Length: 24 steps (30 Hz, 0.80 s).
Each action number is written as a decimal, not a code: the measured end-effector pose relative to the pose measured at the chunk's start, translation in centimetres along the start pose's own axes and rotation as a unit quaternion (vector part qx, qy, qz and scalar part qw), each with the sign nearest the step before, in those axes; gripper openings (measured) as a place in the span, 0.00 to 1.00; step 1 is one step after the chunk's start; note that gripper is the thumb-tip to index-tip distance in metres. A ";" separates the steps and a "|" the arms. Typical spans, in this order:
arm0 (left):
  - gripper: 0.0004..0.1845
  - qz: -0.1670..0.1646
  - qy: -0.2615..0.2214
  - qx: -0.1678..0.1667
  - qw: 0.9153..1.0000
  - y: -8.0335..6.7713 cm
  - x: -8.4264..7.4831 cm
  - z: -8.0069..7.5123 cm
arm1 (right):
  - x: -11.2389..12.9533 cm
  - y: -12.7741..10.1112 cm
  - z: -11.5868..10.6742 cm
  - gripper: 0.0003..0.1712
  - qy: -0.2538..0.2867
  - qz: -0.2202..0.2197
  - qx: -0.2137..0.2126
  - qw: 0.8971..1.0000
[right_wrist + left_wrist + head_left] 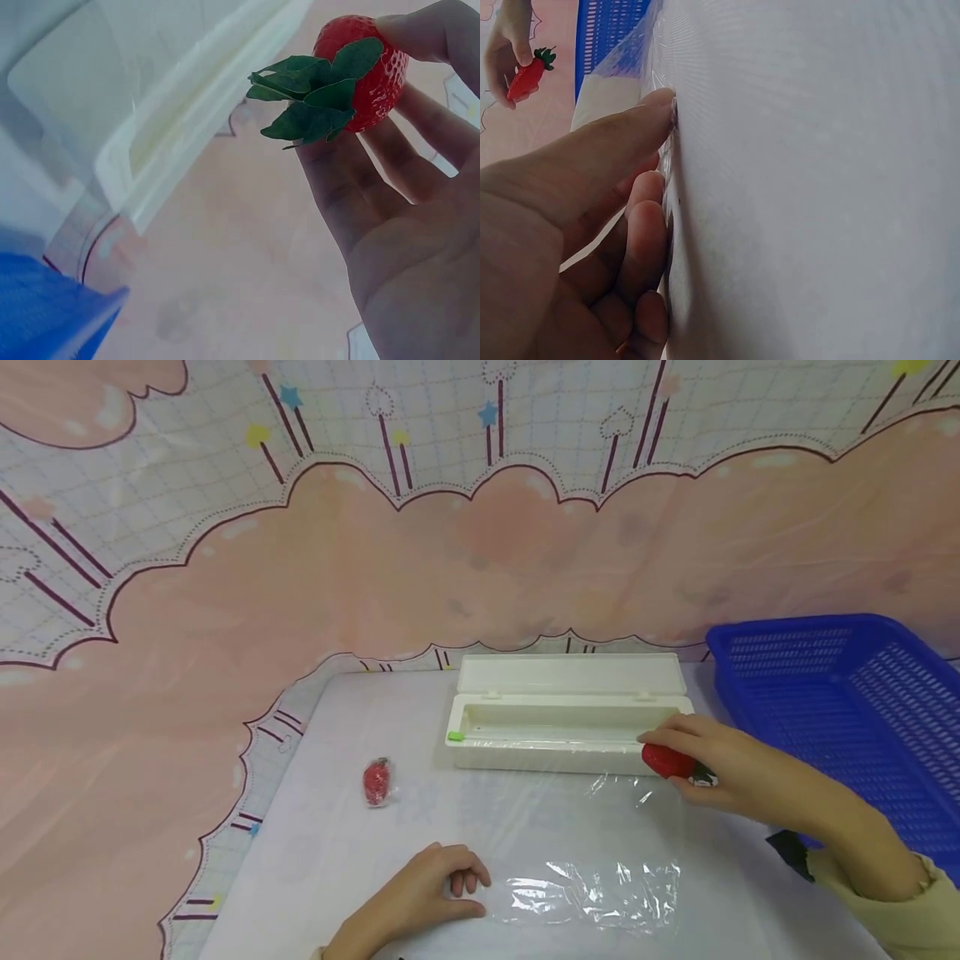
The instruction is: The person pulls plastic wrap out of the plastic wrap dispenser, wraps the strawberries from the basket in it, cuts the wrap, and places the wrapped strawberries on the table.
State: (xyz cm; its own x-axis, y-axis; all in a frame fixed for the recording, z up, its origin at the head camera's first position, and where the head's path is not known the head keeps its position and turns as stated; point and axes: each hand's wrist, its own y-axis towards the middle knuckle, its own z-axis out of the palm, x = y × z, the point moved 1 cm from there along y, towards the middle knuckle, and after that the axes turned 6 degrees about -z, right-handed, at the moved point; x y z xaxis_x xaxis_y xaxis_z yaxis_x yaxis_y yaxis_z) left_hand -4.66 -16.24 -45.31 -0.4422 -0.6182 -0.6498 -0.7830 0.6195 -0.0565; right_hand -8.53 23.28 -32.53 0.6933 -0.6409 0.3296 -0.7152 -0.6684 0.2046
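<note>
My right hand pinches a red strawberry between thumb and fingers, above the front right edge of an open white box. Green leaves spread from one end of it in the right wrist view. My left hand rests low on the table, thumb and index finger apart. Its fingertips touch the table beside the left end of a clear plastic film; whether they hold the film's edge is hard to see. Another strawberry, in a clear wrapper, lies left of the box.
A blue plastic basket stands at the right, close to the box. The box's hinged lid is tipped back, with a green tab on the front left rim. A patterned pink cloth hangs behind the white table.
</note>
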 end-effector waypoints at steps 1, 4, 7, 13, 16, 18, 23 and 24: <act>0.12 0.002 0.001 0.000 1.000 0.0 0.0 0.0 | 0.1 0.0 0.2 0.24 0.004 -0.002 0.000 1.000; 0.12 0.006 0.000 0.000 1.000 0.2 -0.2 0.1 | 0.4 0.2 0.7 0.25 0.021 0.000 0.002 1.000; 0.12 0.002 -0.001 0.003 1.000 0.2 -0.3 0.1 | 0.6 0.4 1.3 0.24 0.040 0.006 0.006 0.999; 0.12 -0.014 -0.008 0.011 1.000 0.1 -0.2 0.1 | 1.0 0.8 2.6 0.21 0.042 -0.027 -0.005 0.999; 0.12 -0.021 -0.010 0.008 1.000 0.0 0.0 -0.1 | 1.3 1.2 3.2 0.21 0.049 -0.039 0.001 0.998; 0.12 -0.022 -0.011 0.008 1.000 0.0 0.0 -0.2 | 1.5 1.4 3.6 0.21 0.056 -0.044 0.008 0.997; 0.12 -0.016 -0.012 0.010 1.000 0.2 0.0 -0.1 | 2.1 1.6 4.7 0.23 0.034 -0.071 0.010 0.997; 0.12 -0.014 -0.012 0.009 1.000 0.2 -0.1 -0.1 | 2.2 1.7 5.0 0.23 0.030 -0.077 0.009 0.997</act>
State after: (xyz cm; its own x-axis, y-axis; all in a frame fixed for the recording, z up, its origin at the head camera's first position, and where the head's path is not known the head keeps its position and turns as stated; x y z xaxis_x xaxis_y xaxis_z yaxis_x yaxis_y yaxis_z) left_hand -4.87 -16.10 -45.17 -0.4095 -0.6239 -0.6656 -0.7869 0.6108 -0.0884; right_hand -7.77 18.87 -36.07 0.7872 -0.5075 0.3502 -0.5992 -0.7639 0.2398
